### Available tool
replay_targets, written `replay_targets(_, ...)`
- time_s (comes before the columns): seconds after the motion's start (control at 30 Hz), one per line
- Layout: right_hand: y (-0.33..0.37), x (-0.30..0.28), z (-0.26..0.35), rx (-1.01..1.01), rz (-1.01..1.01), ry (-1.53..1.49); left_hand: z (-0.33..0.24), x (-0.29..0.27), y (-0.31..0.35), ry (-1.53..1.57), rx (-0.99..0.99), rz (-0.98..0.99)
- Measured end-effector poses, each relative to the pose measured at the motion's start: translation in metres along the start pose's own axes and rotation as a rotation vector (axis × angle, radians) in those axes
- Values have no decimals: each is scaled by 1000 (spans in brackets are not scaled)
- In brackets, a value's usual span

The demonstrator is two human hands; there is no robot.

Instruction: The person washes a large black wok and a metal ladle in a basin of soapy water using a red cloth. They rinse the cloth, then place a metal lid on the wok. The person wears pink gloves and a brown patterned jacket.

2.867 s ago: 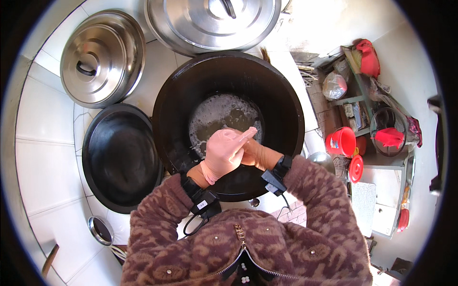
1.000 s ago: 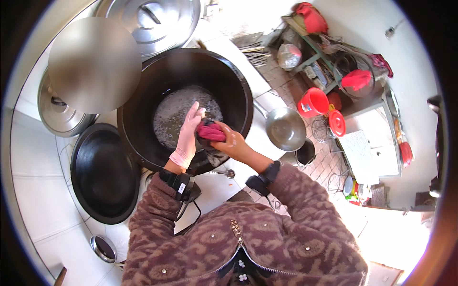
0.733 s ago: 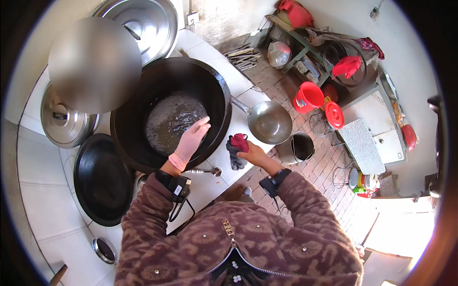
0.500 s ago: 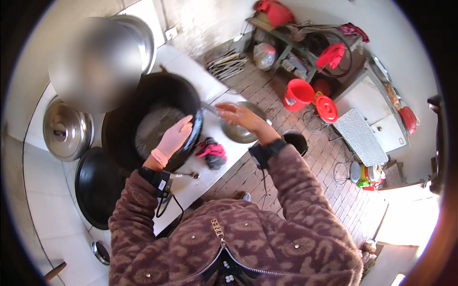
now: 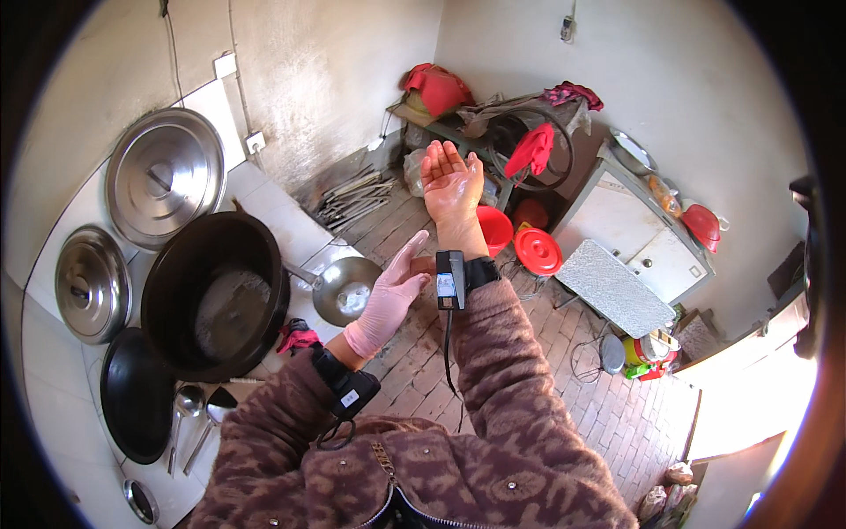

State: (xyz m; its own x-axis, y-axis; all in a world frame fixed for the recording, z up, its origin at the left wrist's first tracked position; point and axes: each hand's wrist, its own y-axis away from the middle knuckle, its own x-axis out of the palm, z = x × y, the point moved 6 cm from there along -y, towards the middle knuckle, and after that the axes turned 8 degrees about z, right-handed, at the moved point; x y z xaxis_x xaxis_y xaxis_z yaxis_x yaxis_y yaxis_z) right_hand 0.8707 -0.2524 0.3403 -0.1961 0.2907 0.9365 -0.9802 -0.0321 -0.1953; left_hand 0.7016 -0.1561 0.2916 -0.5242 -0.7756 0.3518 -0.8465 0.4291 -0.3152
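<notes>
My right hand is bare, held out palm up with its fingers stretched and nothing on the palm. The skin looks wet. A thin pink glove covers my left hand, its fingers extended beside my right wrist. A black strap with a small boxy device sits on that wrist, close to the left fingertips; whether they touch it I cannot tell. Another black device is strapped on my left wrist. Left of my hands stands a big dark pot with cloudy water in it. Between pot and glove lies a shallow metal pan.
Metal lids lean by the wall, near a black wok and ladles. A pink cloth lies beside the pot. Beyond my right hand are a red bucket, a red-lidded pail, a white cabinet and a low silvery table.
My view has swung rightward and up. Both hands have left the pot's rim; the right one has turned palm up, and the gloved left one has come to the right wrist.
</notes>
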Motion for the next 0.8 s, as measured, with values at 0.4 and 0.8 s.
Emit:
replay_targets(0.4,44,32,46,-74,58,-73,-56,48,-8,-1764,645,241)
replay_targets(0.8,64,52,27,44,221,-104,-60,62,-12,-1850,990,625)
